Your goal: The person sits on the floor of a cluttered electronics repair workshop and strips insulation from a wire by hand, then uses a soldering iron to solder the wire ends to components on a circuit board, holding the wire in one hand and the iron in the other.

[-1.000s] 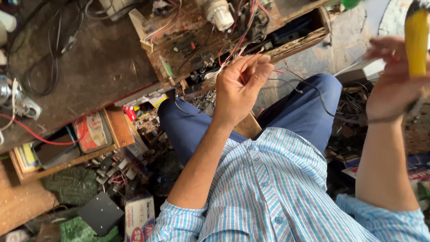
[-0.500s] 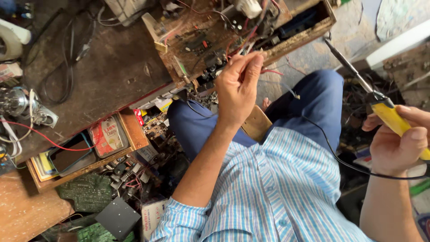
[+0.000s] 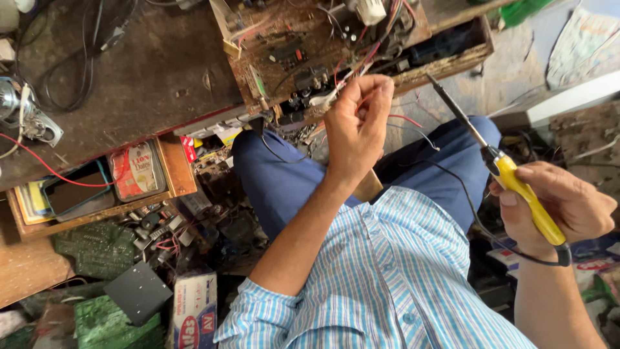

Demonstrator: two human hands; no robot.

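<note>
My left hand [image 3: 355, 129] is raised over my lap with its fingertips pinched on thin wires [image 3: 341, 87] that run from a brown circuit board [image 3: 284, 45] on the wooden bench. To the right, beside my knee, my right hand [image 3: 568, 207] grips a soldering iron [image 3: 510, 174] by its yellow handle. The iron's dark metal tip points up and left toward the board and stops a little short of my left hand. A black cord hangs from the end of the handle.
The dark wooden bench [image 3: 142, 71] carries black cables and a small metal part at the far left. An open drawer [image 3: 97, 194] holds a tin and books. Green circuit boards [image 3: 97, 242], loose parts and a cardboard box [image 3: 194, 310] lie on the floor.
My right hand has come down from high on the right to beside my knee, swinging the soldering iron's tip toward the board. My left hand stays at the wires.
</note>
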